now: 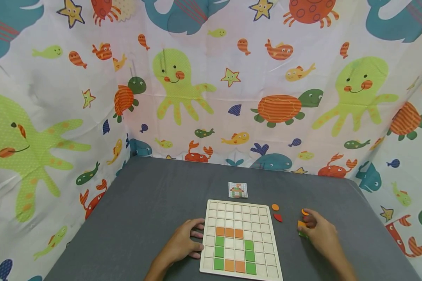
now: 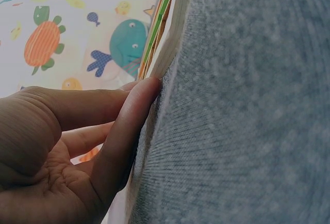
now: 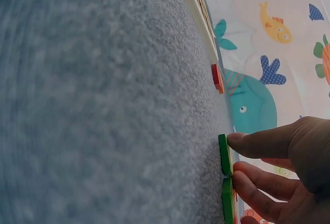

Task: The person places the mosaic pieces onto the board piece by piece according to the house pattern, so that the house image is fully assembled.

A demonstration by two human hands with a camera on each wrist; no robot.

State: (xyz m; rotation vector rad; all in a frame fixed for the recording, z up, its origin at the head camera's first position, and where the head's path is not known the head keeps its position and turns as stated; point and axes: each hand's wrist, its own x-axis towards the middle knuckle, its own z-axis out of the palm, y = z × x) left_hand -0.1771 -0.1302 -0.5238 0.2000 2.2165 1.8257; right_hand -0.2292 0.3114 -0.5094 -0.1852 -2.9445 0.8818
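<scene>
A wooden grid board (image 1: 228,207) lies on the grey cloth, holding green square tiles (image 1: 219,240) and orange square tiles (image 1: 229,232). My left hand (image 1: 181,242) rests its fingertips against the board's left edge; in the left wrist view the thumb (image 2: 136,110) is right at that edge. Off the board's right side, my right hand (image 1: 321,230) reaches down among loose pieces: an orange rounded piece (image 1: 304,212) at the index fingertip, an orange square (image 1: 301,224) and a green piece (image 1: 303,234) by the thumb. The right wrist view shows the thumb touching a green-sided tile (image 3: 225,154), with another green-sided tile (image 3: 228,198) below.
A small pattern card (image 1: 237,190) lies beyond the board's far edge. Between the board and my right hand are an orange disc (image 1: 275,207) and a red curved piece (image 1: 278,217). A sea-animal curtain (image 1: 211,89) surrounds the table (image 1: 161,187) at the back and sides.
</scene>
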